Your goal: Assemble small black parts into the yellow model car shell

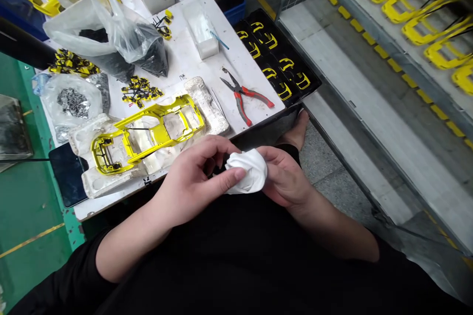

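Observation:
My left hand point(195, 182) and my right hand point(284, 177) together hold a crumpled white cloth point(247, 172) over the near edge of a white work board point(181, 61). Just beyond my left hand, a glossy yellow model car body shell point(158, 130) lies upside down or open on a white foam cradle point(99, 182), not touching either hand. Red-and-black needle-nose pliers point(246, 93) and thin metal tweezers point(218, 103) lie on the board, farther from my hands.
A black tray of small yellow parts point(277, 54) sits at the board's right. Clusters of yellow-and-black parts point(142, 91), plastic bags point(111, 24) and a phone point(68, 174) lie left. A rack of yellow shells point(410, 10) stands right, above a grey floor point(332, 177).

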Demonstrator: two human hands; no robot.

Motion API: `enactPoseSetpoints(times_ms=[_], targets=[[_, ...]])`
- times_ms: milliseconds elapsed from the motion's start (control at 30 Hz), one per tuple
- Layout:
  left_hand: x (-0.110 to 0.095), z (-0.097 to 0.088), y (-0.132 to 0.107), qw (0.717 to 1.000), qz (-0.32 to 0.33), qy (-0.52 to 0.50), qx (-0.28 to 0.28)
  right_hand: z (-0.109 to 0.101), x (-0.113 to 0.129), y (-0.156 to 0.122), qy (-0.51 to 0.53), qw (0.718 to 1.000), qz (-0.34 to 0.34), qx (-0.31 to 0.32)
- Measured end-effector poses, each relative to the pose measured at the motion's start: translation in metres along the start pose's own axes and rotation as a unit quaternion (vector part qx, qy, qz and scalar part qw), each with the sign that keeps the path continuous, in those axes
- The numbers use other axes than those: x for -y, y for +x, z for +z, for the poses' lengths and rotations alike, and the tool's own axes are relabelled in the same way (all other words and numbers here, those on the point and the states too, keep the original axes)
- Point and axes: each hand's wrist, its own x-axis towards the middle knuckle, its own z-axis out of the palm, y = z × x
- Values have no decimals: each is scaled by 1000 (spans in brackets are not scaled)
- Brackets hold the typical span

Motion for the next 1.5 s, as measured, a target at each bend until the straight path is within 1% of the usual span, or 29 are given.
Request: enactPoseSetpoints(times_ms=[33,100,167,267,300,367,467,600,700,800,900,1000,1133,1300,1500], targets=[[1,1,0,998,-40,-51,9,1,-1,0,2,1000,12,5],[4,3,-2,988,-96,-117,-6,1,-3,0,3,999,40,14],[6,5,-5,984,-121,-128,-27,0,-3,0,6,998,59,33],[8,6,-8,982,-136,-123,-55,0,-3,-2,-4,996,42,73],[8,6,-8,979,-139,-134,-57,1,-2,-2,-18,996,31,77],[8,5,-7,970,-153,-181,-56,3,-2,-4,-56,997,12,60],[6,5,-5,945,-171,-275,-50,5,0,-5,-112,993,-3,27],[5,6,-3,917,-187,-349,-48,5,3,-7,-146,989,-12,26],[5,7,-4,907,-193,-372,-49,4,3,-8,-120,992,-12,37],[6,9,-6,901,-189,-388,-39,6,2,-8,-84,995,5,59],[6,10,-7,898,-189,-397,-24,9,4,-7,-124,990,17,61],[6,9,-9,892,-194,-406,-26,9,5,-8,-159,986,10,55],[5,7,-9,886,-205,-414,-37,6,3,-8,-93,994,-3,62],[6,8,-7,872,-214,-438,-39,7,2,-7,-31,997,17,64],[6,11,-8,872,-222,-433,-42,10,4,-7,-59,995,30,72]])
